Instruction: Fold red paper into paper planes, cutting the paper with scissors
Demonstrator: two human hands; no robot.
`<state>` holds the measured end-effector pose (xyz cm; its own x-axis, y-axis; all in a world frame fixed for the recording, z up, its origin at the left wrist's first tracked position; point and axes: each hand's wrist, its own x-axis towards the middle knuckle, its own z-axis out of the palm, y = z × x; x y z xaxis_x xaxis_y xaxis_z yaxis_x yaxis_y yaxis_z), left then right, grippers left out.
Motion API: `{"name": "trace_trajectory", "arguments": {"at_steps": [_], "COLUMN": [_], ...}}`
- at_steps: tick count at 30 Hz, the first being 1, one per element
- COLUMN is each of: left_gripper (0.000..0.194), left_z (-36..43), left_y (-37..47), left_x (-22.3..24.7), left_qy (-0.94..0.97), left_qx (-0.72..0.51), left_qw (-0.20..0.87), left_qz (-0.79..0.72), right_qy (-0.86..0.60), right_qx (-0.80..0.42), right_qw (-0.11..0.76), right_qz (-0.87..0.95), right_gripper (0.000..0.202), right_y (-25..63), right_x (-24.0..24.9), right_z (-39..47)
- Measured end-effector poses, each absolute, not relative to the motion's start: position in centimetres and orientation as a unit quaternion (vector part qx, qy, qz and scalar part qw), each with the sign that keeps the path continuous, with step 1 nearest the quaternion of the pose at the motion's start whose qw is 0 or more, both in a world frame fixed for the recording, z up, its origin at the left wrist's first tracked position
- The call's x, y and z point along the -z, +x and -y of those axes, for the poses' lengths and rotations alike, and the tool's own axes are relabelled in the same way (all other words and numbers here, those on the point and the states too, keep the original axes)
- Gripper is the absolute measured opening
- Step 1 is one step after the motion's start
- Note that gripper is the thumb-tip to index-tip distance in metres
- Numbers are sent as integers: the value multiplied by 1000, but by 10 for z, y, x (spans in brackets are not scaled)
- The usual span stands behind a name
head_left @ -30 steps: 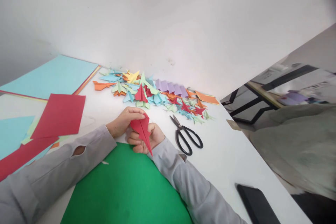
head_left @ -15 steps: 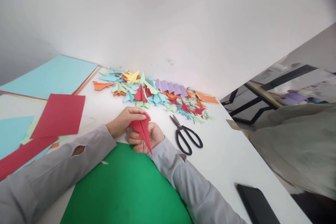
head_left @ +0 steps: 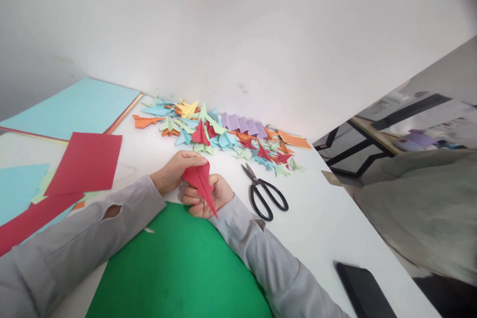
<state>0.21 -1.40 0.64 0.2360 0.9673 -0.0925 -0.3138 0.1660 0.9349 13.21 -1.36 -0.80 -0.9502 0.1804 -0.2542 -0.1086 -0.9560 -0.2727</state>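
Observation:
A folded red paper plane [head_left: 201, 182] is held above the table, its narrow point aimed down toward my right sleeve. My left hand [head_left: 178, 171] pinches the plane's upper left edge between thumb and fingers. Curled around the plane from below and the right is my right hand [head_left: 211, 196], its fingers partly hidden behind the red paper. Just under both hands lies a green sheet [head_left: 182, 263]. To the right of my hands, black-handled scissors [head_left: 264, 192] rest with blades slightly apart.
Many small folded paper planes [head_left: 223, 134] are heaped along the wall. At left lie a red paper square [head_left: 85, 164], light blue sheets [head_left: 78, 107] and other coloured papers. A black phone-like object [head_left: 363, 288] sits near the right table edge. Beyond it is grey cloth [head_left: 421, 203].
The red paper plane's top has flattened and spread under my left fingers, with its side step less visible. My hands have barely moved.

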Motion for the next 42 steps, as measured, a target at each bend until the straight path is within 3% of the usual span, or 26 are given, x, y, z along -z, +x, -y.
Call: {"name": "trace_trajectory", "arguments": {"at_steps": [9,15,27,34,42], "left_gripper": [31,24,43,25,29], "left_z": [14,15,8,12,13], "left_y": [4,5,8,9,6], "left_x": [-9,-8,-6,-3,-4], "left_qy": [413,435,347,517,618], "left_qx": [-508,-489,-556,-502,-469], "left_qw": [657,642,659,564,498], "left_qz": [-374,-399,-369,-402,-388], "right_qy": [-162,-164,-182,-231,-258], "right_qx": [-976,-971,-884,-835,-760], "right_qw": [83,94,388,467,549], "right_qz": [116,143,187,174,235], "right_gripper": [34,32,7,8,11], "right_y": [133,133,142,142,139], "right_x": [3,4,-1,3,8], "right_z": [14,15,4,-2,-6]}}
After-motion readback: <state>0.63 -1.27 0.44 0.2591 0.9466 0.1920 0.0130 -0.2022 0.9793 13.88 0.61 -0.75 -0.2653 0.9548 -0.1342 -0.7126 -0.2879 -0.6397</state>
